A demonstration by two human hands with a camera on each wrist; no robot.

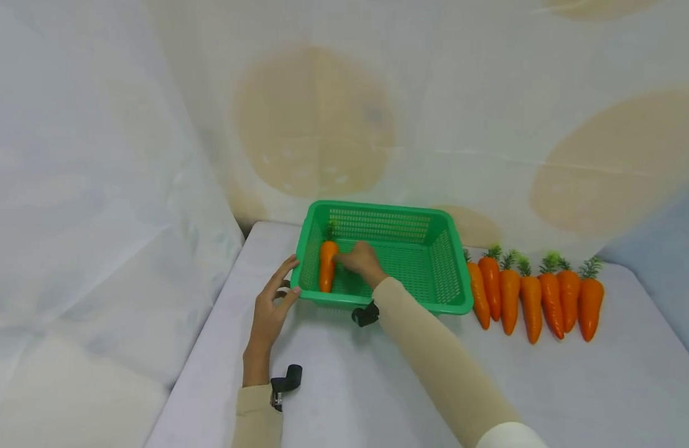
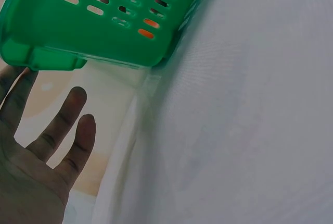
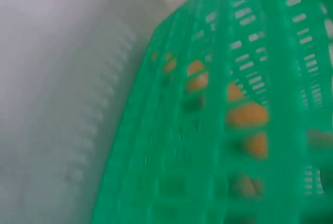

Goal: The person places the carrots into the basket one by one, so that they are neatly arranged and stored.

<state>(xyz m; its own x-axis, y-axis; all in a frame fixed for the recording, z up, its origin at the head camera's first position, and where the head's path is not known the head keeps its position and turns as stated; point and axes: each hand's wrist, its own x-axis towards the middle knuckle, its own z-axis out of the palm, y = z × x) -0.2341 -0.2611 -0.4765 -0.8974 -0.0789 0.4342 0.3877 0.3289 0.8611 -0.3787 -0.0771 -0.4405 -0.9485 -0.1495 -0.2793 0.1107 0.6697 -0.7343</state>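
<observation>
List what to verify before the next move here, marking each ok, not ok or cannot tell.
1. Left hand touching the basket: ok, at its left edge.
2. Single carrot inside the basket: ok, near the left wall.
3. Right hand out of the basket: not ok.
4. Right hand free of that carrot: cannot tell.
5. Other seven carrots unobstructed: ok, right of the basket.

A makeshift booth, apparently: printed sheets (image 1: 462, 81) (pale, with large tan rounds (image 1: 316, 118)) back and flank a white table (image 1: 333, 392).
</observation>
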